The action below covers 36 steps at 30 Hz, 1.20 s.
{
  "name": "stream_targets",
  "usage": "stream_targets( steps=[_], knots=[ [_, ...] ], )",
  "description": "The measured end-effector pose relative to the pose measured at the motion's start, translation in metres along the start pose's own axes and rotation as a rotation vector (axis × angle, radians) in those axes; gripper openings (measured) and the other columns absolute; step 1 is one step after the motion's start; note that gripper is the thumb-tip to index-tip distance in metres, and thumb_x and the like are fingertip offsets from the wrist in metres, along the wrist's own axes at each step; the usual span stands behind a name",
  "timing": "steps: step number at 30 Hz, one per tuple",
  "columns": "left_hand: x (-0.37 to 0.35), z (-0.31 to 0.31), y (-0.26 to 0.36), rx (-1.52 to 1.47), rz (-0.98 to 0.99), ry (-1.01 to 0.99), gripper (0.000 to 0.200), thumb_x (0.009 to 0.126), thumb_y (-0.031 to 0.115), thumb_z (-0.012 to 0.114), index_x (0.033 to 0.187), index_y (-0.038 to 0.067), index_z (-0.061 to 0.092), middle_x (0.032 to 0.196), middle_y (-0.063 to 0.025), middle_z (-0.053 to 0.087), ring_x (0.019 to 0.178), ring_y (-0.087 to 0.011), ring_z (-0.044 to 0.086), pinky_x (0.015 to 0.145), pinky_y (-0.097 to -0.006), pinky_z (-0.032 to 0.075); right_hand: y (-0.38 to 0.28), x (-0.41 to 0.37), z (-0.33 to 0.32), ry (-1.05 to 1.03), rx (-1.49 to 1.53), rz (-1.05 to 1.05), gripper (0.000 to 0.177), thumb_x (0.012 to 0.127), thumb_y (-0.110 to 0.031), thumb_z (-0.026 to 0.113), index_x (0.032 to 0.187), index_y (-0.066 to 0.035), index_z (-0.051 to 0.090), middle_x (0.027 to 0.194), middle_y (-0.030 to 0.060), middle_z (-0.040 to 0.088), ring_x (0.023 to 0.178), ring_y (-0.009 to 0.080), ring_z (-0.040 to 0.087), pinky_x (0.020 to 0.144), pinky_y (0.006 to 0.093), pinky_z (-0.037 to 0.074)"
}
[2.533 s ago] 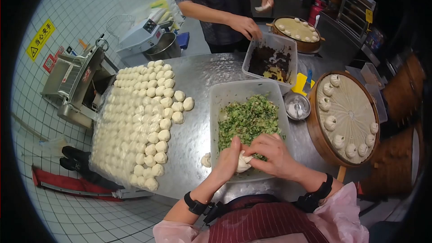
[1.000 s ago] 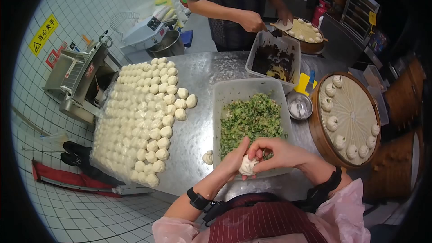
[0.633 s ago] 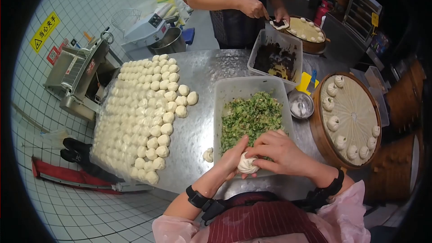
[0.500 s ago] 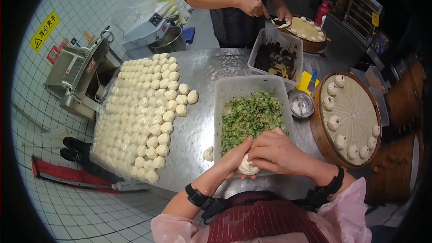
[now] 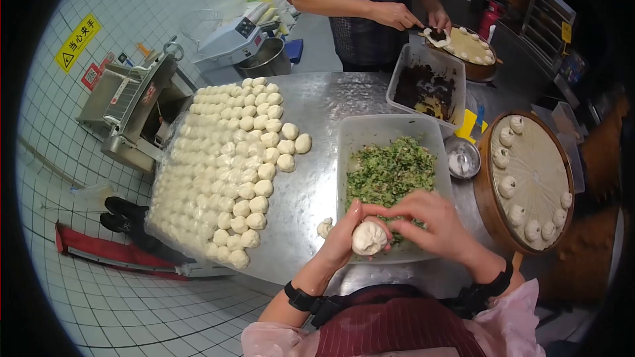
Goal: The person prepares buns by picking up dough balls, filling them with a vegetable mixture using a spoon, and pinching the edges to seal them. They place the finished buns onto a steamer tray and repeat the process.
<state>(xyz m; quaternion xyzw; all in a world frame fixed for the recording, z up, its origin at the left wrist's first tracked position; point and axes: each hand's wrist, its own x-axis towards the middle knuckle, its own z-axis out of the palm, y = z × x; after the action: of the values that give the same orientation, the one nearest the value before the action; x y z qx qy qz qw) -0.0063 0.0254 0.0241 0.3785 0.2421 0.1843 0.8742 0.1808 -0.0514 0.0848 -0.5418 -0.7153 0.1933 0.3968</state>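
A pleated white bun rests in my left hand, its gathered top facing up and the fingers cupped around it. My right hand is beside it, fingers stretched toward my left thumb and its own thumb held apart. Both hands are over the near end of a clear plastic tub of chopped green filling. A small lump of dough lies on the metal table just left of the tub.
Rows of dough balls, partly under plastic film, cover the table's left. At right stand a round steamer with several pleated buns and a small metal bowl. Across the table, a person fills dough beside a tub of dark filling.
My right fingers have come off the bun's top and straightened, so its gathered pleats show. The bun stays in my left hand. The whole view has shifted slightly.
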Motion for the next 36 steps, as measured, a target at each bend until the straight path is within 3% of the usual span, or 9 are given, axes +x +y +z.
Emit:
stream_targets(
  steps=[3,8,15,20,23,24,26,30,36],
  knots=[
    [-0.005,-0.007,0.004,0.036,0.076,0.026,0.061,0.098,0.05,0.019,0.115,0.002,0.053,0.089,-0.0112,0.064,0.074,-0.0185,0.066,0.055,-0.0255,0.052,-0.022,0.004,0.007,-0.042,-0.094,-0.125,0.02,0.079,-0.02,0.066,0.097,-0.012,0.065,0.09,0.0036,0.06,0.08,0.0199,0.059,0.071,0.0333,0.042],
    [-0.009,-0.016,0.01,0.149,0.126,0.063,0.065,0.098,0.052,0.02,0.109,-0.001,0.056,0.096,-0.0101,0.063,0.09,-0.0163,0.06,0.083,-0.0292,0.047,-0.036,0.015,0.023,-0.059,-0.209,-0.223,0.024,0.078,-0.018,0.067,0.101,-0.013,0.063,0.091,0.0024,0.059,0.08,0.0173,0.058,0.07,0.0327,0.039],
    [-0.014,-0.023,0.022,0.276,0.104,0.072,0.062,0.099,0.048,0.021,0.108,-0.002,0.057,0.094,-0.0092,0.062,0.087,-0.015,0.06,0.08,-0.0286,0.048,-0.036,0.027,0.039,-0.09,-0.283,-0.245,0.018,0.075,-0.017,0.068,0.09,-0.012,0.061,0.083,0.0007,0.057,0.077,0.0155,0.057,0.068,0.0321,0.036],
    [-0.009,-0.038,0.024,0.094,-0.043,0.123,0.056,0.1,0.044,0.023,0.101,0.001,0.059,0.085,-0.0084,0.063,0.077,-0.0142,0.062,0.067,-0.0269,0.05,-0.028,0.027,0.061,-0.035,-0.375,-0.294,0.019,0.074,-0.018,0.069,0.09,-0.012,0.061,0.084,-0.0003,0.058,0.075,0.0144,0.056,0.069,0.0309,0.035],
    [-0.001,-0.051,0.017,0.026,0.015,0.231,0.058,0.1,0.045,0.022,0.097,0.001,0.059,0.083,-0.0088,0.062,0.07,-0.0152,0.062,0.06,-0.0281,0.052,-0.032,0.039,0.061,0.033,-0.37,-0.259,0.021,0.074,-0.019,0.069,0.093,-0.013,0.063,0.086,-0.0004,0.06,0.072,0.0151,0.057,0.069,0.0306,0.035],
    [-0.004,-0.054,0.02,0.023,0.01,0.233,0.058,0.1,0.045,0.022,0.097,0.001,0.059,0.083,-0.0088,0.062,0.07,-0.0152,0.062,0.06,-0.0281,0.052,-0.04,0.045,0.055,0.076,-0.278,-0.149,0.023,0.074,-0.019,0.07,0.095,-0.013,0.064,0.086,-0.0006,0.06,0.072,0.0151,0.057,0.069,0.0305,0.035],
    [-0.009,-0.058,0.033,-0.02,-0.05,0.078,0.059,0.1,0.045,0.02,0.096,0.001,0.059,0.083,-0.0086,0.062,0.067,-0.0144,0.061,0.061,-0.0276,0.052,-0.039,0.051,0.05,0.115,-0.187,-0.038,0.025,0.074,-0.019,0.07,0.097,-0.014,0.065,0.087,-0.0009,0.061,0.071,0.0151,0.057,0.068,0.0305,0.036],
    [-0.008,-0.061,0.036,-0.139,-0.024,0.042,0.059,0.1,0.045,0.02,0.097,0.001,0.059,0.084,-0.0082,0.062,0.07,-0.0137,0.06,0.062,-0.0257,0.051,-0.031,0.052,0.056,0.057,-0.287,-0.1,0.026,0.074,-0.018,0.07,0.099,-0.015,0.065,0.086,-0.001,0.06,0.072,0.0151,0.058,0.068,0.0306,0.036],
    [-0.004,-0.065,0.037,0.09,0.01,0.115,0.063,0.098,0.051,0.022,0.096,0.001,0.059,0.079,-0.0074,0.063,0.061,-0.0124,0.059,0.056,-0.0234,0.05,-0.036,0.062,0.072,-0.049,-0.301,-0.207,0.018,0.072,-0.015,0.07,0.089,-0.015,0.063,0.087,-0.0023,0.058,0.074,0.0141,0.057,0.067,0.0303,0.036]
  ],
)
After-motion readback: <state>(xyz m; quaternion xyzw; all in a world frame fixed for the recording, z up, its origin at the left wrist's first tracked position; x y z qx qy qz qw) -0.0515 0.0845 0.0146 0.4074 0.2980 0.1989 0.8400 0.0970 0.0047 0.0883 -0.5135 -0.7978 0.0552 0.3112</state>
